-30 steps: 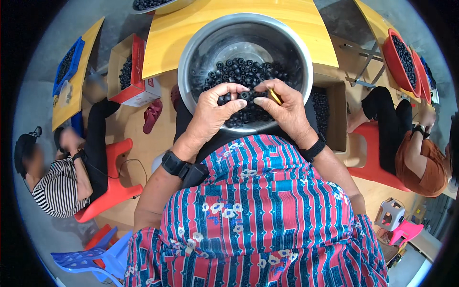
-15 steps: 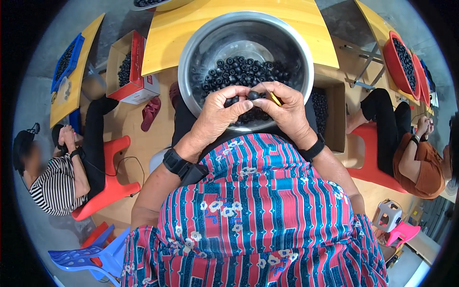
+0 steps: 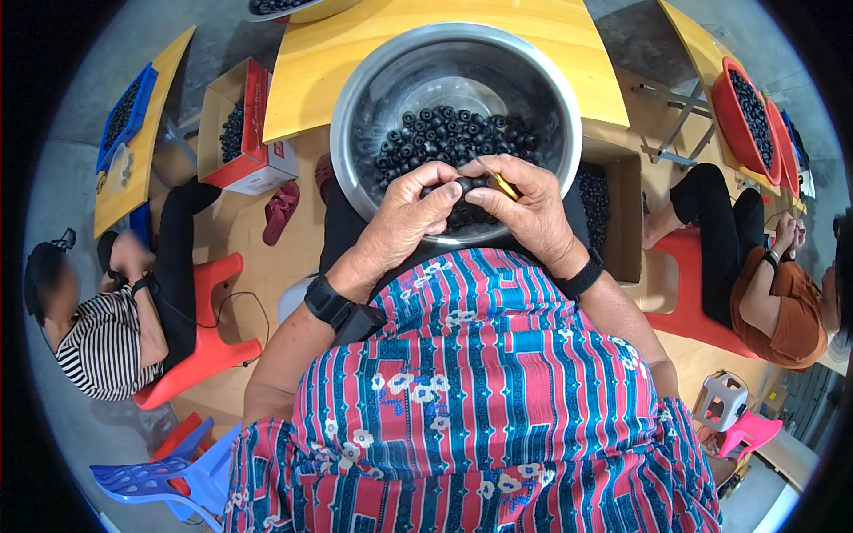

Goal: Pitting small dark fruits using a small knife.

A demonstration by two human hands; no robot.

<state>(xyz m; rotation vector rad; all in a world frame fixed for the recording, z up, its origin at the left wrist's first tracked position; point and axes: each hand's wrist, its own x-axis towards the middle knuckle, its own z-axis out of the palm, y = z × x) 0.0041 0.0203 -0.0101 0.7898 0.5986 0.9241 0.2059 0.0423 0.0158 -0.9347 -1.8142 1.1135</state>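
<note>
A large steel bowl rests in front of my body, against the yellow table. Many small black round parts, some showing a hole, fill its near half. Over the bowl's near side, my left hand pinches one black round part between thumb and fingers. My right hand is closed around a small yellow-handled tool with a thin tip. Its thumb and forefinger meet the left fingertips at the part. Fingers partly hide the part and the tool's tip.
The yellow table spans the far side. Cartons of black parts stand on the floor, a red-and-white one left and a brown one right. Co-workers sit on red stools at both sides. Red basins stand on the right table.
My left thumb has slid further over the black part, covering more of it. The right hand and yellow-handled tool have shifted slightly to the left. The bowl stays in place.
</note>
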